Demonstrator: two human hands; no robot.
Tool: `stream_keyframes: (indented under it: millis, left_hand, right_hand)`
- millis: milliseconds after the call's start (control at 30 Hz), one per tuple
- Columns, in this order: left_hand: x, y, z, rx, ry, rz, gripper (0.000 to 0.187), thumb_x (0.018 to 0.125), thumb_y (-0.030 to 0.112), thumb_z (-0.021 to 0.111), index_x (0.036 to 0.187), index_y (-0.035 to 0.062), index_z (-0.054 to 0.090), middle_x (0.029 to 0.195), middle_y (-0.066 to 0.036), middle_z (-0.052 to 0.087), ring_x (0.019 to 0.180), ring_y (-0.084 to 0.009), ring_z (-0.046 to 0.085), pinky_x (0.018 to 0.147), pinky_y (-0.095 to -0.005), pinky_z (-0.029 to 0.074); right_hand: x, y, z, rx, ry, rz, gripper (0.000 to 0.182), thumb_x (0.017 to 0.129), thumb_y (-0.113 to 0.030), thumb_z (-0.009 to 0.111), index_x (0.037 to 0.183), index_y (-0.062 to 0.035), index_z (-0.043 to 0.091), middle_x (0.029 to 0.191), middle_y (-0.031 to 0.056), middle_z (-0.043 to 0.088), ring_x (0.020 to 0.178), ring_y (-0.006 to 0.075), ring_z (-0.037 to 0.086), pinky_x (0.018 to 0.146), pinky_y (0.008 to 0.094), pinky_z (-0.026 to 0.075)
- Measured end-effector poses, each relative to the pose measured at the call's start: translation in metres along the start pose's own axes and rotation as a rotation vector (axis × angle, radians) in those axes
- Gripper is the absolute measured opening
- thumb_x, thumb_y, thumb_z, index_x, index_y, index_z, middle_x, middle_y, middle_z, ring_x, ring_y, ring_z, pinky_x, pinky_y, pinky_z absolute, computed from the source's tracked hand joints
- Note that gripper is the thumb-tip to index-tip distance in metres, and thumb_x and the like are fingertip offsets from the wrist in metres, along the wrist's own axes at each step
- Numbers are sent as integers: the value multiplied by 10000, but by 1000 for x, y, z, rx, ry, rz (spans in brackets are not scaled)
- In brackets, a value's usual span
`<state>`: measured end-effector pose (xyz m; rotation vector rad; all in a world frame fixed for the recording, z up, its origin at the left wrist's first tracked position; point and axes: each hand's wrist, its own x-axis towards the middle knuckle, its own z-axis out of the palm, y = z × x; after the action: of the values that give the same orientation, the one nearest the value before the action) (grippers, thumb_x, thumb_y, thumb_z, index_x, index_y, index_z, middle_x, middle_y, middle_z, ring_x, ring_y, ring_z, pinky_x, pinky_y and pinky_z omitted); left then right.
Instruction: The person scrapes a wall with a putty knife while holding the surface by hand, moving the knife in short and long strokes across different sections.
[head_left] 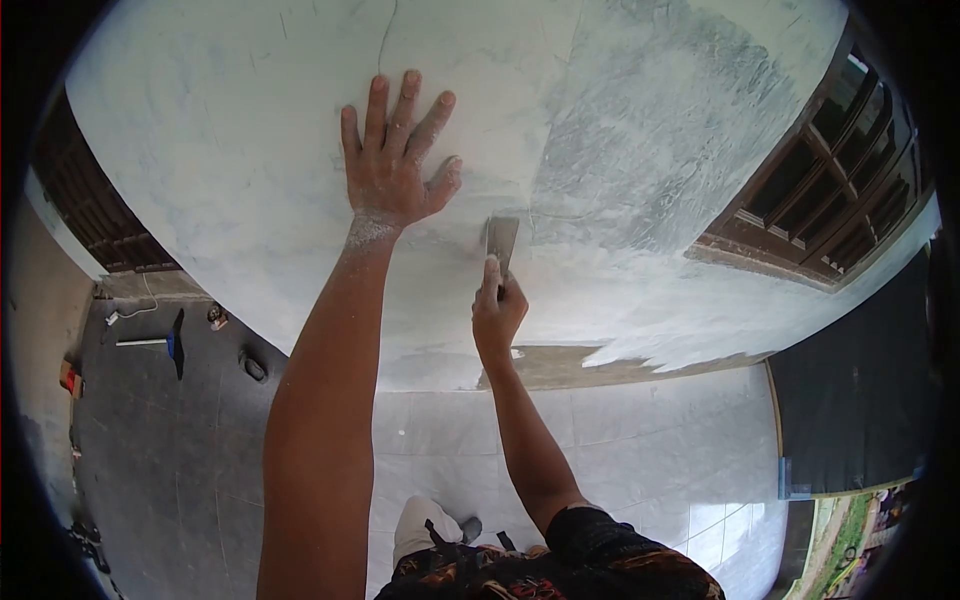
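So we've got our left hand (390, 165) planted on the wall (250, 150), upper-middle part, palm side in, fingers spread pretty wide and thumb out to the side. Lots of white dust around that wrist, lol. A thin crack line (387, 35) runs down the wall to just above the fingertips.

Our right hand (500, 310) is lower down the wall, closed around a scraper (503, 237) with one whitish, dusty digit laid up along it. The scraper points up, its blade at the middle of the wall; can't tell if the full edge touches.

The wall's mostly whitish, with a rougher gray patch (640, 130) on its upper right and a brown strip (560, 368) along its foot. There's a brown-framed window (840, 160) at the wall's right side, and a blue-headed tool (150, 342) on the floor (430, 440) off its lower left.
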<state>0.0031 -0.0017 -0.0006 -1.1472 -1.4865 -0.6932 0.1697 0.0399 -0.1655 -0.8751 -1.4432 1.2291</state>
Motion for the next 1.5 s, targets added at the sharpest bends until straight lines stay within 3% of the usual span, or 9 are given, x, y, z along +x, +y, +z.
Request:
stream_keyframes:
  millis: [67, 400, 467, 567, 667, 767, 1200, 1400, 1500]
  left_hand:
    - [2, 0, 0, -13, 17, 0, 730, 792, 410, 629, 1483, 244, 462, 1607, -106, 306, 1506, -354, 192, 1168, -618, 98]
    - [0, 0, 2, -21, 34, 11, 722, 791, 403, 627, 1478, 243, 470, 1611, -105, 299, 1508, -353, 187, 1174, -612, 88]
    - [0, -1, 4, -45, 30, -30, 762, 791, 459, 633, 1508, 353, 397, 1627, -19, 274, 1517, -277, 185, 1201, -580, 50]
    - [0, -1, 3, -19, 8, -38, 766, 786, 460, 641, 1506, 358, 399, 1628, -18, 273, 1517, -274, 184, 1200, -579, 57]
    - [1, 0, 0, -2, -11, -8, 736, 782, 418, 633, 1479, 250, 469, 1610, -101, 302, 1507, -350, 191, 1168, -624, 95]
    - [1, -1, 2, -14, 22, 3, 743, 770, 414, 645, 1475, 252, 475, 1609, -101, 303, 1507, -350, 193, 1164, -630, 101]
    - [1, 0, 2, -11, 18, 9, 743, 777, 406, 633, 1483, 249, 462, 1603, -107, 316, 1506, -357, 193, 1168, -615, 96]
    - [1, -1, 1, -16, 31, 10, 748, 782, 419, 632, 1489, 256, 450, 1610, -105, 301, 1505, -362, 192, 1158, -634, 111]
    - [0, 0, 1, 6, 6, 5, 747, 782, 426, 632, 1488, 260, 452, 1613, -100, 296, 1504, -368, 192, 1154, -635, 121]
  right_hand:
    - [8, -16, 3, 58, -5, -90, 453, 992, -361, 625, 664, -88, 474, 517, -52, 402, 434, 32, 379, 387, 236, 296]
    - [4, -12, 0, 78, -25, -55, 443, 998, -358, 615, 672, -75, 518, 512, -57, 402, 438, 30, 373, 392, 236, 289]
    - [0, -8, 0, -4, 18, -96, 458, 1000, -355, 615, 653, -82, 495, 514, -58, 398, 438, 31, 360, 394, 238, 282]
    - [1, 11, -2, -32, 7, -71, 461, 1003, -354, 609, 651, -83, 484, 513, -60, 392, 441, 33, 358, 397, 240, 279]
    - [3, -23, 2, 62, -2, -19, 447, 996, -264, 630, 669, 18, 514, 517, 0, 330, 532, 70, 293, 460, 314, 250]
    - [0, -7, 2, 32, 6, -73, 465, 1002, -349, 612, 647, -84, 471, 510, -58, 388, 441, 33, 357, 399, 240, 282]
    - [-3, -2, 0, 17, -30, 16, 465, 1001, -350, 613, 650, -84, 464, 509, -56, 390, 437, 30, 365, 394, 239, 279]
    - [-4, -2, 3, 42, -17, -79, 452, 1004, -339, 609, 662, -83, 463, 514, -57, 393, 438, 29, 360, 392, 239, 275]
    - [-5, -1, 2, 40, -43, 23, 458, 1005, -346, 607, 659, -81, 465, 521, -52, 398, 447, 33, 364, 398, 244, 284]
